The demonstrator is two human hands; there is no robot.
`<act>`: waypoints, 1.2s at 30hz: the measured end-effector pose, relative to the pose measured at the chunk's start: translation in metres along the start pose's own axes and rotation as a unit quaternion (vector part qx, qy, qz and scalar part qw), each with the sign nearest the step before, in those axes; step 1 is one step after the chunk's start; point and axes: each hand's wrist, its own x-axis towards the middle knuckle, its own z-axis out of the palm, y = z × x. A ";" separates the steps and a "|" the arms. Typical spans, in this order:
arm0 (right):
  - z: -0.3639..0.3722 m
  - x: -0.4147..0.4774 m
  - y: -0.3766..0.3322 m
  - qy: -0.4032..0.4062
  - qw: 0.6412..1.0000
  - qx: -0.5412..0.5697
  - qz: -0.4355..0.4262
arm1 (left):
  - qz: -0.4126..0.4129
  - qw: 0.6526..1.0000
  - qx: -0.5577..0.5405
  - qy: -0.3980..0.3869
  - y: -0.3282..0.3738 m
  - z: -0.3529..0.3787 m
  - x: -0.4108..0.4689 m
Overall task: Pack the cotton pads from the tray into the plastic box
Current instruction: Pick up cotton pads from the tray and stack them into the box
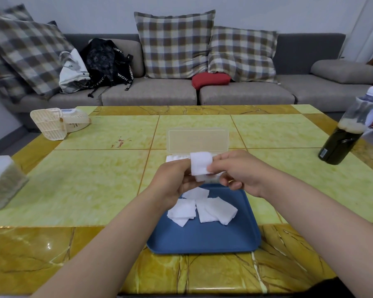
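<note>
Held pads (200,165): small white square stack, pinched between both hands over the tray's far edge, just in front of the plastic box (197,140). Left hand (174,186) is curled round the stack's left side and underside. Right hand (239,171) pinches the right edge with its fingertips.

Expect them near weightless, soft, floppy and fuzzy. Slipping is unlikely, but the stack will fan or shear if squeezed off-centre. Best hold: opposite edges, light pinch, edges kept square.

Loose pads (215,210): several more, overlapping, flat in the far half of the blue tray (202,239), which is smooth rigid plastic with rounded corners. Box is translucent and thin-walled, lid standing up; white pads seem already inside. Worktop (95,179) is glossy, yellow-green marble-look. Dark bottle (342,136) far right, well apart.
</note>
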 end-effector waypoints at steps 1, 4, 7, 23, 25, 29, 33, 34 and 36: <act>0.000 0.000 0.001 0.015 0.999 -0.034 0.000 | -0.003 1.000 -0.005 -0.007 0.001 0.000 -0.001; -0.001 -0.001 0.001 0.041 0.995 -0.094 -0.007 | -0.008 1.000 -0.005 -0.017 0.002 -0.001 -0.001; -0.003 -0.001 0.001 0.044 0.992 -0.120 -0.013 | -0.014 1.000 0.010 -0.023 0.003 -0.002 -0.001; -0.005 0.006 0.014 0.035 0.948 -0.316 -0.014 | -0.013 0.993 0.110 0.051 -0.005 -0.009 0.006; -0.004 0.004 0.022 -0.004 0.899 -0.436 0.038 | -0.026 0.994 0.083 0.066 -0.005 -0.012 0.008; 0.004 0.003 0.028 -0.078 0.871 -0.482 0.058 | -0.041 0.997 0.037 0.049 -0.004 -0.013 0.008; 0.004 0.003 0.022 -0.091 0.886 -0.454 0.038 | -0.042 0.998 0.017 0.047 -0.004 -0.012 0.008; 0.004 0.004 0.022 -0.094 0.887 -0.450 0.039 | -0.043 0.998 0.017 0.049 -0.004 -0.013 0.009; 0.002 0.006 0.024 -0.093 0.890 -0.446 0.036 | -0.044 0.997 0.018 0.055 -0.004 -0.014 0.011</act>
